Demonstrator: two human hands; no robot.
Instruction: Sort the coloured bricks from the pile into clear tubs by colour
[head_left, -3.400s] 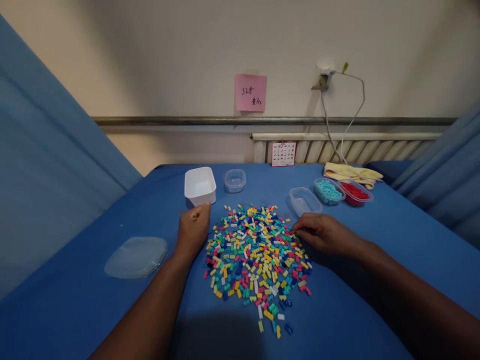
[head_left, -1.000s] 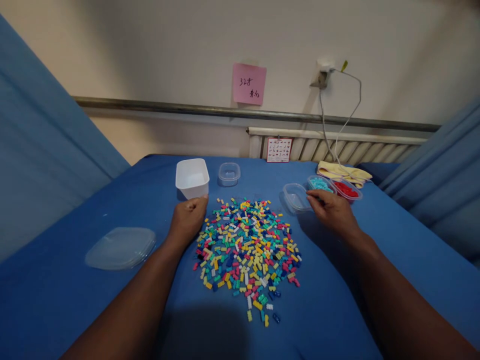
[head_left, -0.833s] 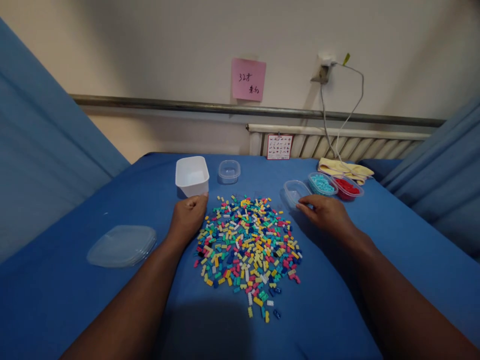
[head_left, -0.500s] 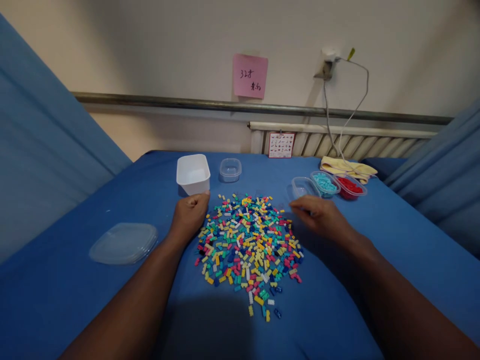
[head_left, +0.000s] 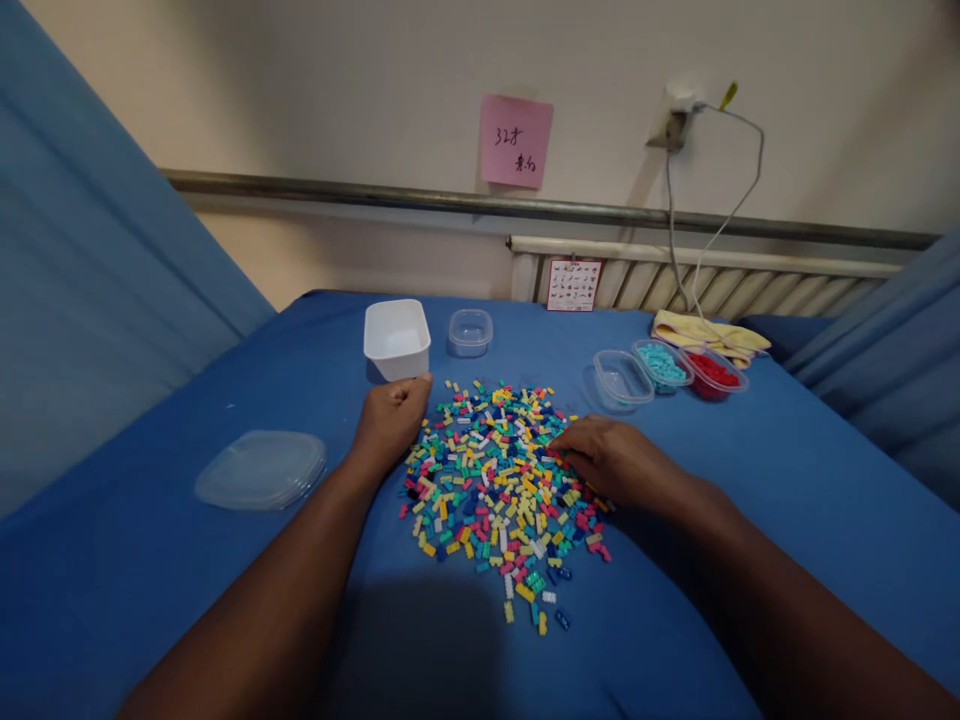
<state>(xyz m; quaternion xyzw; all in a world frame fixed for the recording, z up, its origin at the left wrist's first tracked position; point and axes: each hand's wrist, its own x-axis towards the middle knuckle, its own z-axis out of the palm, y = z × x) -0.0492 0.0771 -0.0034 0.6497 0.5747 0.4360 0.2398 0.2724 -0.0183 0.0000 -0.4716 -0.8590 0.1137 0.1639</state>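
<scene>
A broad pile of small toy building bricks [head_left: 517, 500] in yellow, blue, green, pink and white is spread between my hands. My left hand [head_left: 391, 415] is closed in a fist at the pile's left edge, just in front of a white plastic box [head_left: 397, 350]. Whatever it may hold is hidden. My right hand [head_left: 615, 455] reaches over the right side of the pile, fingers bent down and closed among the bricks. A red brick shows near its fingertips, but I cannot tell what they grip.
Behind the pile stands a small clear tub [head_left: 470, 335]. At right are another clear tub [head_left: 624, 380], a tub of light-blue bricks [head_left: 664, 366] and a tub of red bricks [head_left: 712, 374], near a yellow cloth [head_left: 709, 337]. Stacked clear lids [head_left: 262, 470] lie at left.
My right hand has moved left and down from beside the clear tub onto the pile. My left fist keeps its place. The whole view has shifted slightly.
</scene>
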